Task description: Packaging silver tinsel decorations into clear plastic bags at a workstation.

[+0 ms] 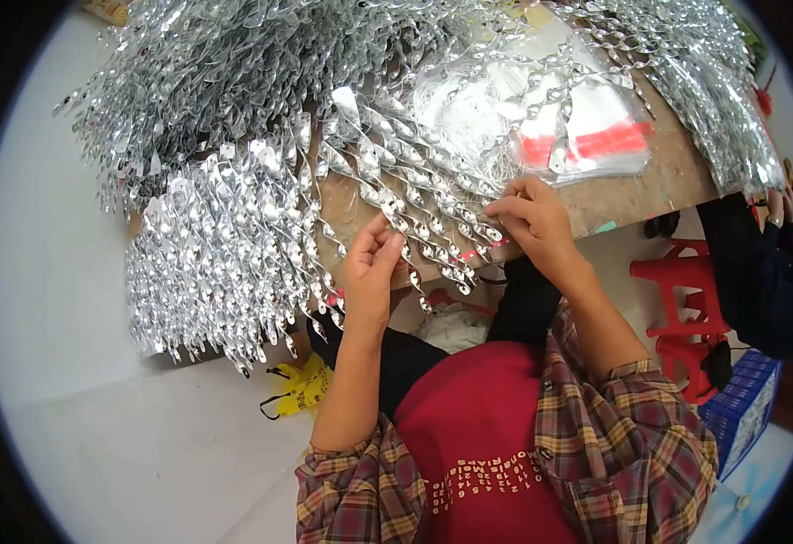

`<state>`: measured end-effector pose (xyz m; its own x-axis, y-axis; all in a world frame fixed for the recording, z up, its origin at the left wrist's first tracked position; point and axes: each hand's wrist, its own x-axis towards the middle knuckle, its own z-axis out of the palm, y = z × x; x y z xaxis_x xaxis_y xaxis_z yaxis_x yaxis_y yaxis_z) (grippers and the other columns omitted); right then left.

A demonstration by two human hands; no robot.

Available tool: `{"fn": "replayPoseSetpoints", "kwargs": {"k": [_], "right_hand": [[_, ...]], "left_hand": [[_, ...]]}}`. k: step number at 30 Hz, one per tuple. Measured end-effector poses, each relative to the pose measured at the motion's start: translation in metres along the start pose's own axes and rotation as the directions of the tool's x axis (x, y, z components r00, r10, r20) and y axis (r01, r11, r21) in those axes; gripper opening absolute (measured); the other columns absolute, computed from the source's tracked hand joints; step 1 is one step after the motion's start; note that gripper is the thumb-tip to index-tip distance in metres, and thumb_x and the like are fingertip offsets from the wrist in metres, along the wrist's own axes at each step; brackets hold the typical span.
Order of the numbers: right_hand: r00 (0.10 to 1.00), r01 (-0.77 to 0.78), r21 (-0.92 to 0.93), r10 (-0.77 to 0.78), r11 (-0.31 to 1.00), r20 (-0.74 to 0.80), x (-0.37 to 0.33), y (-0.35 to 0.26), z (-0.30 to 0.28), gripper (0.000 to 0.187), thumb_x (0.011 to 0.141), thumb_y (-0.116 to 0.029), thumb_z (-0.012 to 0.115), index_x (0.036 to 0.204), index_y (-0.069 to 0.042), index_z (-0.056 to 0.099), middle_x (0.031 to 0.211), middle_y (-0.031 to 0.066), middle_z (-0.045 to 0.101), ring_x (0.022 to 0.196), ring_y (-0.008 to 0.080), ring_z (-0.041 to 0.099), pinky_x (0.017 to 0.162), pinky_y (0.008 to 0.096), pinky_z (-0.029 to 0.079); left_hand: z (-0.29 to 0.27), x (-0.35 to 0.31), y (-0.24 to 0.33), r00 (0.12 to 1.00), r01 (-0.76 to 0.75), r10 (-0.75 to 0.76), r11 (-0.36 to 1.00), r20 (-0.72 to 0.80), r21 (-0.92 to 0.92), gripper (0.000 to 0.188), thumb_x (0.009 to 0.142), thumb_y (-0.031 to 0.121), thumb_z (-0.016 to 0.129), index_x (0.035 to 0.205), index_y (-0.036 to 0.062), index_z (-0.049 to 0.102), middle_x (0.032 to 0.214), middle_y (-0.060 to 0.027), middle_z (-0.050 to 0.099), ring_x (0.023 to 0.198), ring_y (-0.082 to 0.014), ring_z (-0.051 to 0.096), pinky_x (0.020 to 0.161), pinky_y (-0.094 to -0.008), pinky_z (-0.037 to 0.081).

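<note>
Pinching a twisted silver strip (398,221) between thumb and forefinger of the left hand (371,261), close to the centre of the view; closed at the tips, with the other fingers curled in. Reaching in toward 2 o'clock with the right hand (538,225), thumb and forefinger drawn close together beside the edge of a fanned silver bunch (425,189); cannot tell whether gripping a strip or thread, or merely touching. Spread out around 12 o'clock, mostly between and above both hands, with the lower tips of that bunch hanging past the near edge of the brown worktop (628,201).

At 9 o'clock, a dense silver row (224,258), draped over the edge; at 11 o'clock, a large silver heap (261,77). Toward 2 o'clock, beyond the right hand, a stack of clear plastic bags (600,145) crossed by a red band; farther out in that direction, a silver bundle (714,100).

Printed in pale yellow, with letters and rows of numerals upside down to this view, across the red shirt (478,417) at 5 o'clock. Marked with dark lettering, too small to read, on the yellow bag (306,385) at 7 o'clock.
</note>
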<state>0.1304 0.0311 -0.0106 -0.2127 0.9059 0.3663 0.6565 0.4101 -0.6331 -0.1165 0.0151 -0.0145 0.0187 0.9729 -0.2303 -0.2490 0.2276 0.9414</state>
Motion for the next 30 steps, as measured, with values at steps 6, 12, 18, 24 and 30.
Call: {"fn": "replayPoseSetpoints", "kwargs": {"k": [6, 12, 18, 24, 30], "right_hand": [[0.995, 0.079, -0.016, -0.078, 0.997, 0.057, 0.018, -0.031, -0.001, 0.019, 0.072, -0.011, 0.064, 0.090, -0.006, 0.062, 0.082, 0.0077, 0.056, 0.079, 0.0249, 0.054, 0.070, 0.0358, 0.042], [0.996, -0.006, -0.240, 0.027, 0.971, 0.083, 0.024, -0.031, 0.006, 0.024, 0.067, -0.008, 0.064, 0.089, -0.008, 0.054, 0.077, 0.0075, 0.056, 0.077, 0.0266, 0.054, 0.066, 0.0398, 0.040], [0.993, -0.097, -0.197, 0.108, 0.976, 0.047, 0.023, -0.027, 0.012, 0.024, 0.067, -0.006, 0.064, 0.089, -0.008, 0.055, 0.076, 0.0084, 0.057, 0.075, 0.0261, 0.056, 0.068, 0.0375, 0.042], [0.997, 0.076, -0.208, -0.073, 0.975, 0.023, 0.015, -0.046, 0.013, 0.031, 0.068, -0.014, 0.069, 0.097, -0.011, 0.057, 0.106, 0.0098, 0.057, 0.103, 0.0286, 0.051, 0.085, 0.0399, 0.038], [0.997, 0.064, -0.272, -0.047, 0.960, 0.069, 0.009, -0.052, 0.027, 0.036, 0.069, -0.019, 0.070, 0.102, -0.014, 0.057, 0.132, 0.0132, 0.043, 0.121, 0.0343, 0.039, 0.096, 0.0439, 0.030]], "left_hand": [[-0.006, 0.001, -0.003, 1.000, 0.003, -0.002, 0.995, 0.007, -0.102, 0.042, 0.089, 0.013, 0.061, 0.126, -0.0028, 0.047, 0.092, 0.0000, 0.056, 0.075, -0.0038, 0.051, 0.066, -0.0181, 0.044], [-0.010, 0.000, -0.006, 1.000, -0.025, 0.025, 0.986, 0.001, -0.166, 0.038, 0.089, 0.013, 0.060, 0.124, -0.0018, 0.050, 0.091, 0.0002, 0.057, 0.075, -0.0036, 0.052, 0.066, -0.0179, 0.044], [-0.012, 0.000, -0.008, 0.998, -0.051, 0.057, 0.984, 0.029, -0.172, 0.038, 0.089, 0.013, 0.060, 0.123, -0.0015, 0.050, 0.093, -0.0002, 0.057, 0.077, -0.0037, 0.053, 0.067, -0.0179, 0.045], [-0.012, 0.000, -0.008, 1.000, -0.029, 0.030, 0.982, 0.006, -0.185, 0.038, 0.089, 0.014, 0.061, 0.122, -0.0010, 0.050, 0.094, -0.0001, 0.057, 0.077, -0.0037, 0.053, 0.065, -0.0177, 0.045], [-0.010, 0.000, -0.008, 0.999, -0.033, 0.035, 0.979, 0.006, -0.201, 0.038, 0.089, 0.014, 0.061, 0.122, -0.0007, 0.050, 0.093, 0.0001, 0.057, 0.074, -0.0031, 0.052, 0.064, -0.0165, 0.043]]}}
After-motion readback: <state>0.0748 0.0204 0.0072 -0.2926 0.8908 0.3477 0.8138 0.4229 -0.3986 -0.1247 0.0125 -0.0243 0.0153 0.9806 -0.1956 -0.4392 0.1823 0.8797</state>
